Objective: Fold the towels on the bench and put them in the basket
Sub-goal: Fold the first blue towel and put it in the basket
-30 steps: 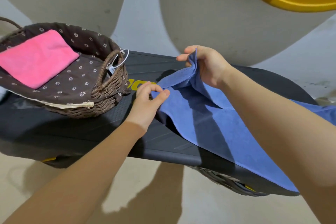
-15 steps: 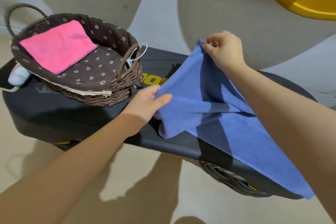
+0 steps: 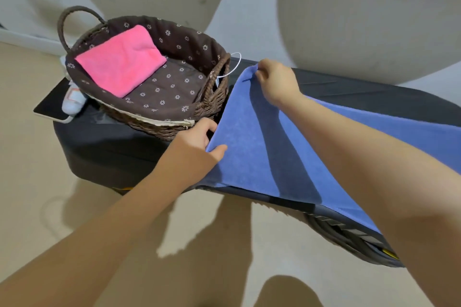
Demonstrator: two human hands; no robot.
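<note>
Even indoor light w/ soft arm shadows on floor (image 3: 224, 244), slight motion blur, wide-angle edge warp.

We reach both arms forward; our left hand (image 3: 197, 143) pinches with its thumb, our right hand (image 3: 277, 80) curls, fingers pinched.

Both forearms are bare to the frame's edge, and the left hand (image 3: 197, 142) and right hand (image 3: 277, 80) wear nothing.
</note>
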